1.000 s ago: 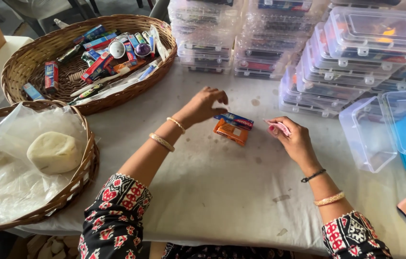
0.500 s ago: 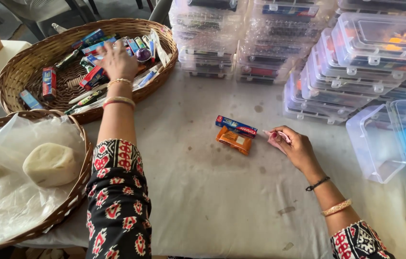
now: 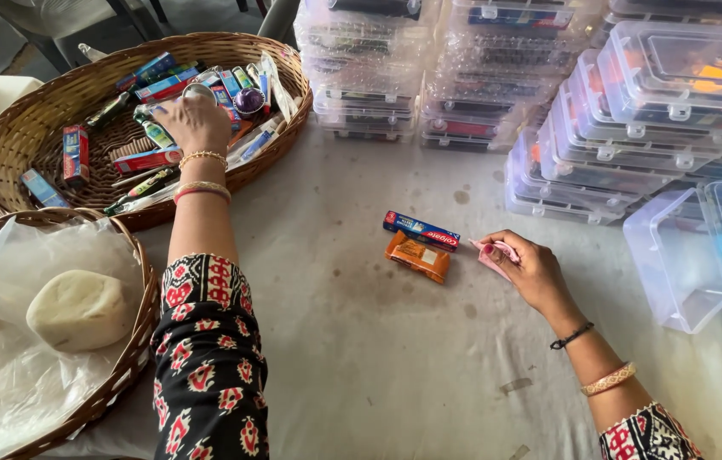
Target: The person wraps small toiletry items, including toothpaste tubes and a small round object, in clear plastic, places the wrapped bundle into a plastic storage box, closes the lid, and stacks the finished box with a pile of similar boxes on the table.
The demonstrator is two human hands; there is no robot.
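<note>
- Nearest me, on the left, I see a wicker basket [image 3: 135, 336] lined with clear plastic, a pale round lump [image 3: 80, 308] lying in it. My left sleeve passes just beside its rim; I judge that a careless pull back could catch the plastic and drag it along.
- My right hand [image 3: 530, 271] rests on the white table cover [image 3: 335, 358], fingers pinched narrow around a small pink item [image 3: 495, 257]. The grip looks light, so I think the piece could slip out and slide on the cloth.
- Just beside that hand lie an orange packet [image 3: 417, 256] and a slim blue and red box [image 3: 421, 231], touching each other or nearly so. A sideways move of my right hand could knock them out of line.
- To the right stands an open clear plastic box [image 3: 672, 264], with a second box holding something blue at the edge of view. They sit near my right forearm, and I judge a wide elbow swing could shove them.
- Farther off, my left hand [image 3: 194, 122] is down in the big wicker basket [image 3: 11, 140], spread over the mixed small packets and tubes. I cannot tell whether it has closed on anything. The pieces overlap, so lifting one may carry a neighbour over the rim.
- Farthest, stacks of clear lidded boxes [image 3: 497, 77] stand at the table's back. They are well apart from both hands, so I see little risk there.
</note>
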